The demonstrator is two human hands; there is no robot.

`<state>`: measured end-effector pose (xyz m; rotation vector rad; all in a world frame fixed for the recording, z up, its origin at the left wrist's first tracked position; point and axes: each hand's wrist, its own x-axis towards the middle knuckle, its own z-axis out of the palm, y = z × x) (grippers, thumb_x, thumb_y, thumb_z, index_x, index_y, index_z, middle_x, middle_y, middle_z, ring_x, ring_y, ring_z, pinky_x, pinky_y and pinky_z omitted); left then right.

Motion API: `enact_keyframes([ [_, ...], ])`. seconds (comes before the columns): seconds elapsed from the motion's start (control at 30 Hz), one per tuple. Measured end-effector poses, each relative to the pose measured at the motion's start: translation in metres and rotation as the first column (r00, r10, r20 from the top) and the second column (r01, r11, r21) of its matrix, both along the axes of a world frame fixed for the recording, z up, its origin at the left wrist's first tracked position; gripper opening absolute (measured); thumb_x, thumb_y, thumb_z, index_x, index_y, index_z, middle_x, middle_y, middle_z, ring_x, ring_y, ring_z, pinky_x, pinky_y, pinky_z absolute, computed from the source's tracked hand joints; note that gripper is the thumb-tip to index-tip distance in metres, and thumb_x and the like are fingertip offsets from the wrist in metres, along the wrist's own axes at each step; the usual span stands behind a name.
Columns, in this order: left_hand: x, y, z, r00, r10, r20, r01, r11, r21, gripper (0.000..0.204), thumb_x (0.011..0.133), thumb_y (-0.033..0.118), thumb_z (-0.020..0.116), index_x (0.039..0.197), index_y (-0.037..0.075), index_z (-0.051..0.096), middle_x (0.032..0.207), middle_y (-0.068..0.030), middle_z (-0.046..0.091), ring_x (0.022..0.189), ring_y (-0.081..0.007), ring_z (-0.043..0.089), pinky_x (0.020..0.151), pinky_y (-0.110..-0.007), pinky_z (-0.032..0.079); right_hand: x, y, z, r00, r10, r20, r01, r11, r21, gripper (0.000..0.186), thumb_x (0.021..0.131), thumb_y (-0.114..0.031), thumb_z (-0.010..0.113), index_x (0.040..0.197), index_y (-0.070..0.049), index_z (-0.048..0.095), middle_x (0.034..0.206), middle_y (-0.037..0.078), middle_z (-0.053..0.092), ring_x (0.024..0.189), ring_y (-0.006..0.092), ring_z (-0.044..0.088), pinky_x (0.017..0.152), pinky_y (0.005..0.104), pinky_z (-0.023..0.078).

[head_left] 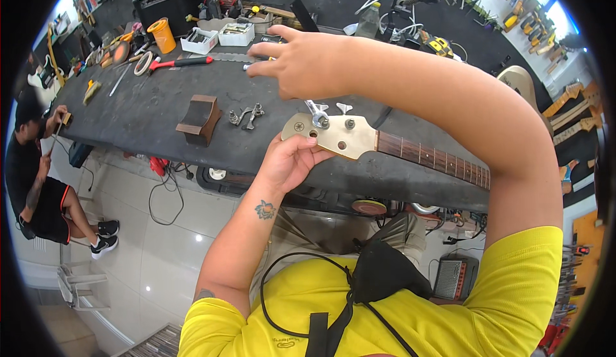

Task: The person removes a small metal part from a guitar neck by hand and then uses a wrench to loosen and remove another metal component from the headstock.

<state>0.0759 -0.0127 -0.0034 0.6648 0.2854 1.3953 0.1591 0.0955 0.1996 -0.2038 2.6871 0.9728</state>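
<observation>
Guitar neck (433, 156) is lying sideways over the near edge of the dark counter (151, 110), its pale gold headstock (328, 139) pointing left and its fretboard running right until the right arm is hiding it. The left hand (292, 159) is gripping the headstock from the near side, with the thumb pressing on the upper face and the other fingers reaching underneath. Two round holes are showing along the near side of the headstock, while two metal posts are standing along the far side, with winged tuning keys (344, 108) sticking out beyond them. A metal wrench (315, 112) is sitting at the left post, its upper part disappearing beneath the right hand (307, 67). That hand's visible fingers are stretching leftward, parted; whether the hand is gripping the wrench, I cannot tell.

Left of the headstock, loose metal tuners (255, 113) are lying on the counter, and a brown block (200, 119) with a curved-in side is resting beyond them. Farther back, a red-and-black-handled tool (183, 63), an orange cup (162, 36) and two white trays (236, 34) are sitting. Another person (40, 135) is sitting at the far left.
</observation>
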Motion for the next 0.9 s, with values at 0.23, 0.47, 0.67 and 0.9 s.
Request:
enact_keyframes([
  [0.23, 0.003, -0.002, 0.0, 0.999, 0.04, -0.008, -0.04, 0.999, -0.006, 0.046, 0.096, 0.003, 0.056, 0.141, -0.007, 0.053, 0.138, -0.0236, 0.066, 0.129, -0.0399, 0.065, 0.114, -0.059, 0.051, 0.049, 0.019, 0.019, 0.955, -0.06, -0.292, -0.003, 0.977, -0.213, 0.01, 0.092, -0.016, 0.07, 0.101, -0.014, 0.073, 0.106, 0.001, 0.07, 0.127, 0.0261, 0.057, 0.115, 0.0524, 0.039],
  [0.47, -0.001, -0.005, -0.001, 1.0, 0.028, 0.007, -0.027, 0.992, -0.123, 0.044, 0.099, 0.004, 0.057, 0.141, -0.007, 0.055, 0.136, -0.0242, 0.067, 0.126, -0.0403, 0.067, 0.114, -0.059, 0.051, 0.238, 0.01, 0.017, 0.36, -0.907, -0.221, 0.759, 0.422, -0.495, 0.018, 0.102, -0.022, 0.061, 0.107, -0.007, 0.068, 0.1, 0.019, 0.073, 0.1, 0.0407, 0.069, 0.086, 0.052, 0.053],
  [0.67, -0.002, -0.011, 0.023, 0.984, 0.018, -0.176, -0.083, 0.927, -0.367, 0.037, 0.104, 0.01, 0.056, 0.135, -0.012, 0.056, 0.129, -0.03, 0.068, 0.119, -0.0405, 0.071, 0.102, -0.05, 0.062, 0.355, 0.063, -0.105, -0.011, -0.988, -0.154, 0.739, 0.096, -0.667, 0.027, 0.101, -0.027, 0.066, 0.109, -0.002, 0.07, 0.1, 0.021, 0.074, 0.098, 0.0417, 0.07, 0.086, 0.0505, 0.052],
  [0.9, -0.061, -0.027, 0.059, -0.351, 0.268, -0.897, -0.511, 0.748, 0.424, 0.042, 0.099, 0.033, 0.071, 0.124, 0.0, 0.066, 0.122, -0.0315, 0.067, 0.104, -0.0414, 0.072, 0.084, -0.049, 0.061, 0.308, 0.002, -0.13, -0.216, -0.777, -0.591, 0.529, 0.415, -0.74, 0.029, 0.092, -0.025, 0.077, 0.119, -0.015, 0.071, 0.132, 0.008, 0.063, 0.136, 0.0325, 0.052, 0.109, 0.0531, 0.039],
])
